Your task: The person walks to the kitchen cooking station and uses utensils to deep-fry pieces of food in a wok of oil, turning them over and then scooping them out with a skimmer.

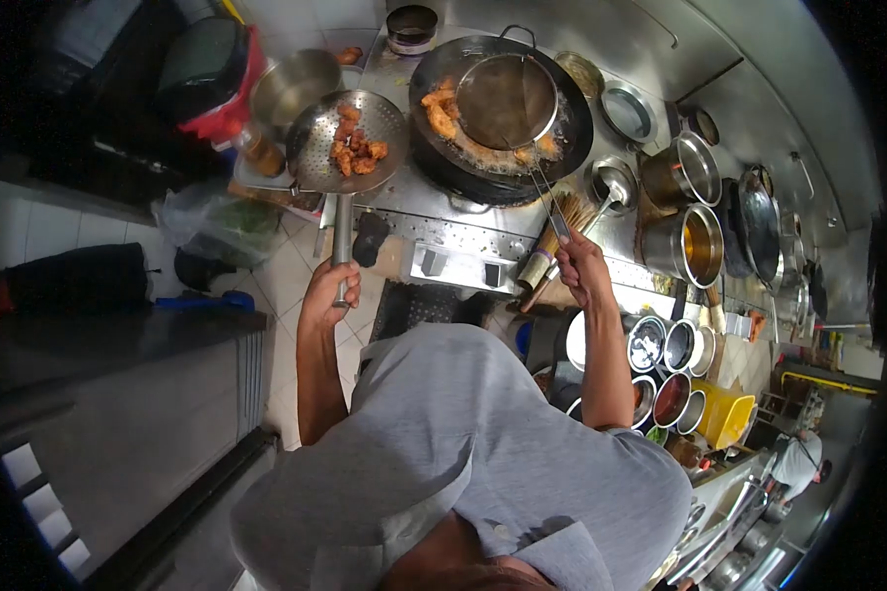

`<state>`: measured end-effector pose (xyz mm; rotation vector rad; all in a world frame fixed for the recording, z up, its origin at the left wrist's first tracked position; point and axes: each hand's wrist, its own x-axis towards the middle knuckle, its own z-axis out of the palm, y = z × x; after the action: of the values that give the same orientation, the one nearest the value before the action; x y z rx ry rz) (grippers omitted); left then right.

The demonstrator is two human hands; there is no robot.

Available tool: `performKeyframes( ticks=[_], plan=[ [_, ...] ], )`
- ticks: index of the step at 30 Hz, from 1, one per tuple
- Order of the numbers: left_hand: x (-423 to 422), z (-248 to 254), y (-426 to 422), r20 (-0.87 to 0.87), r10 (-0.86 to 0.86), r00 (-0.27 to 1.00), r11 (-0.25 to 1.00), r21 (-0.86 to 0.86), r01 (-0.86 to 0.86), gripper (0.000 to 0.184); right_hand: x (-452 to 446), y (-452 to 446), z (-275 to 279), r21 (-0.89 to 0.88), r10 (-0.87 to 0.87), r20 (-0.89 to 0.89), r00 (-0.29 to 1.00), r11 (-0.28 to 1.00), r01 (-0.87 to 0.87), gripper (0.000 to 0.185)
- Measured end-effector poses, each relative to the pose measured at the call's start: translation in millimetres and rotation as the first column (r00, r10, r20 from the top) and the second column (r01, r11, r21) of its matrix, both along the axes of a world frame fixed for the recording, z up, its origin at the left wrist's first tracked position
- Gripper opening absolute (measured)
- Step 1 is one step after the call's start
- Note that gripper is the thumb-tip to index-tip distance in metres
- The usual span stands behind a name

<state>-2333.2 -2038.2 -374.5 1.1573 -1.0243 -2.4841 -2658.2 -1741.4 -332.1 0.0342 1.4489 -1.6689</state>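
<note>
My left hand is closed round the handle of a perforated metal skimmer. Several browned fried pieces lie in its bowl, which is held over the left side of the stove near a metal pot. In my right hand is the handle of a round mesh strainer, gripped by closed fingers. The strainer sits over a large dark wok of bubbling oil. More golden fried pieces float in the oil at the left of the strainer.
A ladle rests in a small pot, beside a bamboo brush. Steel pots line the right side. Several ingredient bowls and a yellow bin are lower right. Another person is far right.
</note>
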Motion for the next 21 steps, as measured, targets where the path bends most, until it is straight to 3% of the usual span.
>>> performKeyframes(
  ticks=[3,5,12,14,15,16,19,21],
  plan=[
    [-6,5,-1,0.013,0.007,1.0,1.0,0.003,-0.008,0.013,9,10,4,0.058,0.017,-0.1,0.995,0.998,-0.011,0.024],
    [-9,8,-1,0.002,0.007,1.0,1.0,0.008,-0.007,0.015,17,15,13,0.198,0.054,-0.258,0.965,0.98,-0.002,0.032],
    [-11,11,-3,-0.007,-0.003,1.0,1.0,0.011,0.003,0.016,15,26,23,0.341,0.205,-0.415,0.886,0.938,-0.058,0.033],
    [-13,6,-4,0.004,-0.005,1.0,1.0,0.011,0.005,0.015,15,23,36,0.294,0.159,-0.291,0.943,0.953,-0.07,0.03],
    [-13,4,-5,0.016,0.0,1.0,1.0,0.012,-0.001,0.015,14,21,45,0.249,0.135,-0.244,0.96,0.966,-0.073,0.018],
    [-12,2,-6,0.016,-0.004,1.0,1.0,0.013,0.004,0.015,9,18,40,0.249,0.131,-0.243,0.961,0.966,-0.068,0.018],
    [-12,0,-7,-0.011,-0.028,1.0,0.999,-0.018,0.027,0.012,-1,8,27,0.044,0.03,0.02,0.999,0.999,-0.031,0.005],
    [-12,-1,-8,-0.009,-0.029,1.0,1.0,0.002,0.029,0.013,-12,6,10,0.002,-0.001,0.088,0.996,1.0,0.001,0.003]
  ],
)
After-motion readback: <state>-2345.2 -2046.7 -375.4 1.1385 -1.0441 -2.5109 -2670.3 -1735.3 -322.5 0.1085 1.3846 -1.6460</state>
